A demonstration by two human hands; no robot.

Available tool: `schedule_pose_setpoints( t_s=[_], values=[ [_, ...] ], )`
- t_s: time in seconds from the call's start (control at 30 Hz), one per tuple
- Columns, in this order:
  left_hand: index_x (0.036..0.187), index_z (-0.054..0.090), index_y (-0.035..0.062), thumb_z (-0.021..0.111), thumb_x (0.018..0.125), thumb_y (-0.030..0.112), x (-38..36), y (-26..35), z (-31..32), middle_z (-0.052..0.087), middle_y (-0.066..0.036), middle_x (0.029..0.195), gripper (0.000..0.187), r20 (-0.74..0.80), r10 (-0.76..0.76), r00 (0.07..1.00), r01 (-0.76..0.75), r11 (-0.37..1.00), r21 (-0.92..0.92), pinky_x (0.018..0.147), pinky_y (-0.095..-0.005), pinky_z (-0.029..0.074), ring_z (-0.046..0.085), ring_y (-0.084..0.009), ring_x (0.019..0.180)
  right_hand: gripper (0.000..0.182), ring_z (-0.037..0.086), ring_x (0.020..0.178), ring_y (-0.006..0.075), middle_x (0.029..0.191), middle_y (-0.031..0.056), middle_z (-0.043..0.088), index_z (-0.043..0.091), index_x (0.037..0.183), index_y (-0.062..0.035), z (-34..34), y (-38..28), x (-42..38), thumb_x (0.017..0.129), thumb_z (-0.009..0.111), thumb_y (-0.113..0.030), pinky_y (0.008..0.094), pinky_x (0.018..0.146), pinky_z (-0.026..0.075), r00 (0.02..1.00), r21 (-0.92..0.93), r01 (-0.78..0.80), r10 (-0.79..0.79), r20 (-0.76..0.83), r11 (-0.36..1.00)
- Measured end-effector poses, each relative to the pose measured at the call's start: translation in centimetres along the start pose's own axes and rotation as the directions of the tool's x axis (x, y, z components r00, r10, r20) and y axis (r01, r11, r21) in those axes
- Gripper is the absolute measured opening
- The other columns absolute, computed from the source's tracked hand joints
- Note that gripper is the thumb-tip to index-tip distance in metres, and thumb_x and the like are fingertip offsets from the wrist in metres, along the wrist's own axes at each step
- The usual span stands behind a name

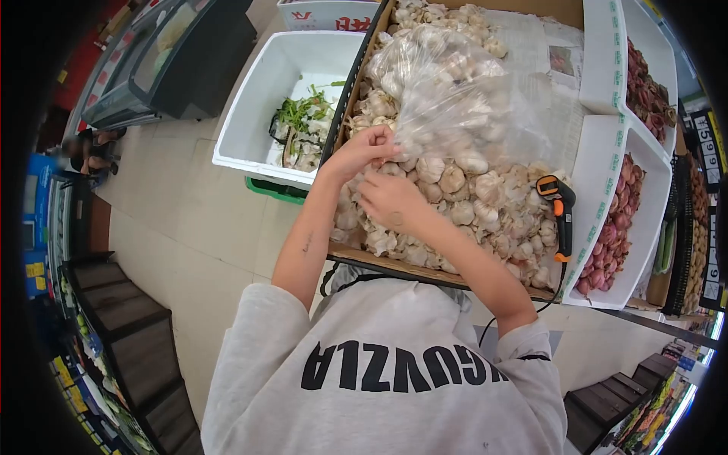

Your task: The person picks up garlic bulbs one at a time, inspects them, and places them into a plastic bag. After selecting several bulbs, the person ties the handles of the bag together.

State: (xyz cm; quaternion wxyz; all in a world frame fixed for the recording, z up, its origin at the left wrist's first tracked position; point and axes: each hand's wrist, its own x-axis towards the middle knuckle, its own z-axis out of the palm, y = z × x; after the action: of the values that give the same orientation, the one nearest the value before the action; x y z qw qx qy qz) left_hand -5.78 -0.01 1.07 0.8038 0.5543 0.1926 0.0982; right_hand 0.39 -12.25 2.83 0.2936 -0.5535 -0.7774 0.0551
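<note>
A clear plastic bag lies on loose garlic bulbs in a shallow display box, and whitish bulbs show through its film. My left hand is at the bag's near left end, its thumb and fingers pinched on the gathered plastic. Just below it, my right hand hovers over the garlic with its fingers curled together. Whether film runs into the right fingers is too small to tell. A black and orange handheld scanner rests on the garlic to the right, its cable trailing over the box's front edge.
On the left stands a white foam box holding green scraps and peelings. Red shallots fill white bins on the right. Printed paper lies at the back of the garlic box. Dark wooden steps are at lower left.
</note>
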Motion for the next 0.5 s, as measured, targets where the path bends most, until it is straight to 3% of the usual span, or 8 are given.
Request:
schedule_pose_setpoints(
  t_s=[0.17, 0.23, 0.27, 0.33, 0.5],
  values=[
    [0.069, 0.042, 0.0088, 0.056, 0.073, 0.013, -0.4, 0.5, -0.2, 0.042, 0.004, 0.059, 0.015, 0.012, -0.038, 0.999, 0.039, 0.994, -0.098, 0.048, -0.0158, 0.031, 0.04, -0.0041, 0.053, 0.022, 0.052, 0.059, 0.0231, 0.068, 0.009, 0.049, 0.049, 0.072, -0.0005, 2.9, -0.6, 0.9, 0.059, 0.059, -0.015, 0.0317, 0.053, 0.043, 0.995, -0.041, -0.029, 0.033, 0.097, 0.999],
    [0.07, 0.043, 0.0083, 0.055, 0.073, 0.013, -0.5, 0.6, -0.2, 0.042, 0.003, 0.059, 0.014, 0.028, -0.053, 0.998, 0.056, 0.991, -0.121, 0.049, -0.016, 0.032, 0.041, -0.0047, 0.053, 0.024, 0.053, 0.058, 0.0235, 0.068, 0.0119, 0.052, 0.05, 0.07, 0.0002, 3.2, -0.6, 1.6, 0.055, 0.06, -0.015, 0.0325, 0.052, 0.044, 0.947, -0.125, -0.178, 0.204, 0.248, 0.976],
    [0.07, 0.043, 0.0081, 0.055, 0.074, 0.012, -0.5, 0.6, -0.2, 0.042, 0.003, 0.059, 0.013, 0.012, -0.059, 0.998, 0.06, 0.992, -0.112, 0.049, -0.0163, 0.032, 0.041, -0.005, 0.054, 0.024, 0.053, 0.058, 0.0235, 0.068, 0.0119, 0.052, 0.05, 0.07, 0.0002, 3.7, -0.6, 1.9, 0.055, 0.06, -0.015, 0.0325, 0.052, 0.044, 0.947, -0.124, -0.18, 0.206, 0.247, 0.976],
    [0.07, 0.043, 0.0079, 0.054, 0.074, 0.012, -0.5, 0.7, -0.2, 0.042, 0.003, 0.06, 0.012, -0.004, -0.062, 0.998, 0.062, 0.993, -0.101, 0.049, -0.0166, 0.033, 0.041, -0.0054, 0.055, 0.023, 0.054, 0.057, 0.024, 0.067, 0.0133, 0.053, 0.052, 0.067, 0.0, 4.6, -0.6, 2.4, 0.051, 0.061, -0.014, 0.0327, 0.049, 0.043, 0.89, -0.19, -0.157, 0.222, 0.398, 0.969],
    [0.071, 0.043, 0.008, 0.054, 0.074, 0.01, -0.6, 0.6, -0.2, 0.041, 0.003, 0.06, 0.011, 0.024, -0.057, 0.998, 0.06, 0.99, -0.129, 0.05, -0.0172, 0.033, 0.04, -0.0058, 0.055, 0.018, 0.054, 0.061, 0.0212, 0.064, 0.0099, 0.054, 0.055, 0.065, -0.0029, 4.3, -1.2, 2.5, 0.052, 0.059, -0.013, 0.0313, 0.053, 0.042, 0.909, -0.298, -0.057, 0.173, 0.379, 0.953]
  ],
)
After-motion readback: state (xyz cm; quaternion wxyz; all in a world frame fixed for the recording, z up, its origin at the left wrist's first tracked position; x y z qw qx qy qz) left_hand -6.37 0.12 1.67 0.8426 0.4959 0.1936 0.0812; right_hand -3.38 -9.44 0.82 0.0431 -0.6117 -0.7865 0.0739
